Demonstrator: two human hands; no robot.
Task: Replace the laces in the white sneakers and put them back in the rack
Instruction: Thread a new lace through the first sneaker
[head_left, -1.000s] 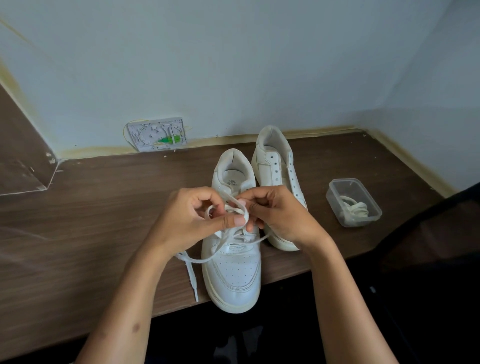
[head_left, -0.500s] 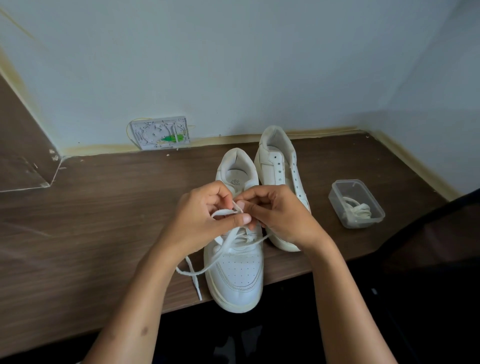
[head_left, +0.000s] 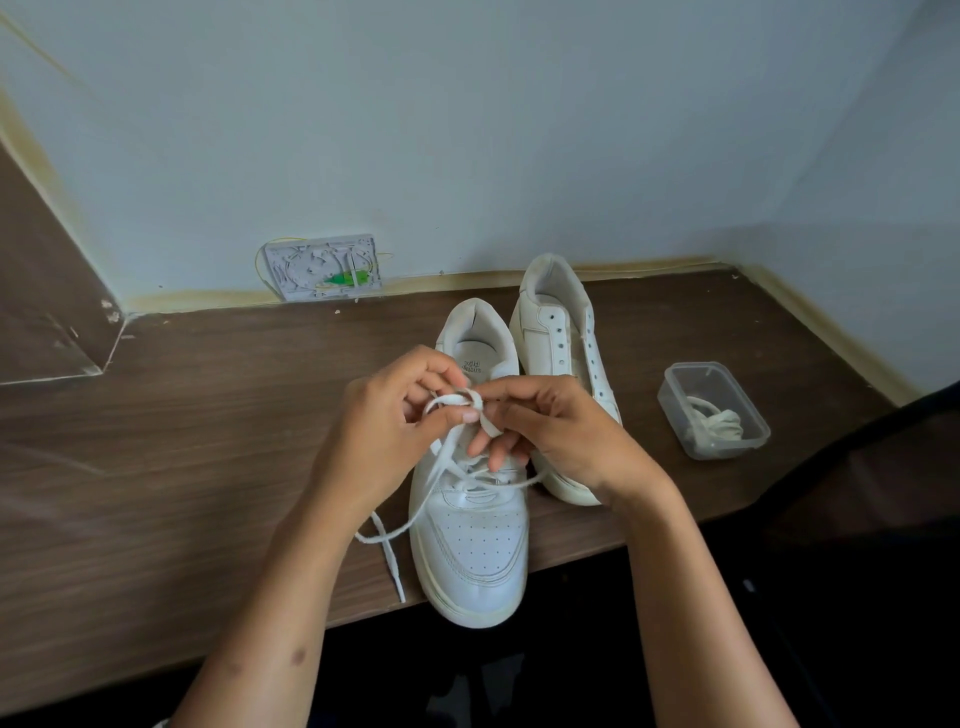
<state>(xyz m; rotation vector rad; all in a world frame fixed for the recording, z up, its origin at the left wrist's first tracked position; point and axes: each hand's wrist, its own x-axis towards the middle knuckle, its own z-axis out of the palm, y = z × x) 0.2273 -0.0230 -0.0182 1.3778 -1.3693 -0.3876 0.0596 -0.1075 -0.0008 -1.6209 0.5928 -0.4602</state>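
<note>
Both hands, left hand and right hand, pinched the lace over the sneaker, the knot seemingly hidden behind fingers.

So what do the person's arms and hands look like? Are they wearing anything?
Both arms are bare all the way down, with no sleeves showing. The left hand and right hand wear no gloves, and no rings, watch or bracelet show on the parts in view. The nails on the fingers look short and plain. The left forearm has a couple of small dark marks.
</note>
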